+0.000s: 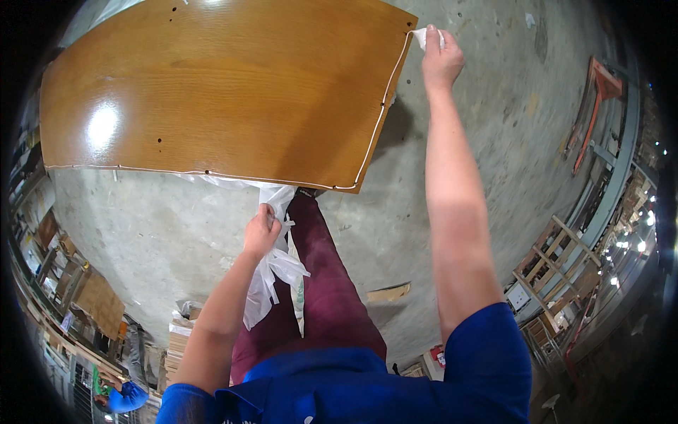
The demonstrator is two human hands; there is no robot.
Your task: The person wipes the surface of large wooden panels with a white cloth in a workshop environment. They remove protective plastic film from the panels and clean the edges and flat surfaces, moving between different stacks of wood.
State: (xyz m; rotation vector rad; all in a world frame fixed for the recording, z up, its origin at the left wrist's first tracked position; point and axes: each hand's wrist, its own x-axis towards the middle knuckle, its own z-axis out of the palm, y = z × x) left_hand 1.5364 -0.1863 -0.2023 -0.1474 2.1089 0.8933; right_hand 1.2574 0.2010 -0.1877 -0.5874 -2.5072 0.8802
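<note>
A large varnished brown wooden panel (233, 85) fills the upper left, glossy, with small dark holes. A thin white line (381, 106) runs along its near and right edges; I cannot tell whether it is cord or a bead of glue. At the panel's far right corner, my right hand (443, 60) is closed on a small white piece (422, 37), which meets the line's end. Below the near edge, my left hand (262, 232) is closed around a bunched white plastic sheet (265, 283) that hangs over my leg. Part of the sheet is hidden behind the panel.
A flat brown scrap (388, 292) lies on the grey concrete floor (508, 141). Wooden frames (558, 258) and an orange metal piece (606, 81) stand at the right. Stacked boards (176, 346) are at the lower left, with another person in blue (127, 398) beyond.
</note>
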